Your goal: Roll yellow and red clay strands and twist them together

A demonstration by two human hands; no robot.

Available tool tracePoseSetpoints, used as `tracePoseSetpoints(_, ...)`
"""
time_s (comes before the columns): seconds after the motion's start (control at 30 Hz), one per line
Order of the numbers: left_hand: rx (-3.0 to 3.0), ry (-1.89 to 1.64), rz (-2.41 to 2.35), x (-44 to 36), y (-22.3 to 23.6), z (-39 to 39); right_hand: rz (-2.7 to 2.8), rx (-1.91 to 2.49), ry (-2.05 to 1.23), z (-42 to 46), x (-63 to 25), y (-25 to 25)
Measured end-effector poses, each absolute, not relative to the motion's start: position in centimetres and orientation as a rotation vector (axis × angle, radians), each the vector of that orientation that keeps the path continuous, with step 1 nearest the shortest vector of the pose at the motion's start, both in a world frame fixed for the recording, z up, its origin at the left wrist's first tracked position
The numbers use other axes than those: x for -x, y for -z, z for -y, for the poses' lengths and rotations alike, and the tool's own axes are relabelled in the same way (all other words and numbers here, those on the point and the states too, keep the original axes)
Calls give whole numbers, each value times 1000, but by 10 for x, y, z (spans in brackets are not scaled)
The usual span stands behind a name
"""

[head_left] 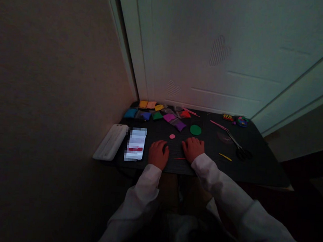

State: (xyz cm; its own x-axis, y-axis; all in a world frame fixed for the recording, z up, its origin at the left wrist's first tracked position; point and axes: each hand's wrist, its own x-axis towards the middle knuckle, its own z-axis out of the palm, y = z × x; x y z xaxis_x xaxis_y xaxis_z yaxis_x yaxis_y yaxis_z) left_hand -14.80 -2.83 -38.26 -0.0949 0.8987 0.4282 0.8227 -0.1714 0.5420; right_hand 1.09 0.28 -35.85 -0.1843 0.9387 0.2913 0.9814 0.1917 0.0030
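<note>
Near the worktop's point(254, 170) front edge, a red strip point(179, 158) is seen beside the right hand point(193, 149). Its grip cannot be told.

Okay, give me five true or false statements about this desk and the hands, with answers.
1. The green disc is bigger than the pink disc. True.
2. The left hand is nearer the scissors than the right hand. False: the right hand is nearer.
3. The phone lies left of the left hand. True.
4. The phone's screen is dark. False: it is lit.
5. The yellow stick lies between the hands. False: it lies right of the right hand.
</note>
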Motion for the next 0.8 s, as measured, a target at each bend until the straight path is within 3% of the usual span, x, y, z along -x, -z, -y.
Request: tracePoseSetpoints(0.8,-2032,-1127,-1960,147,382,29,2198,1796,285,2,2,342)
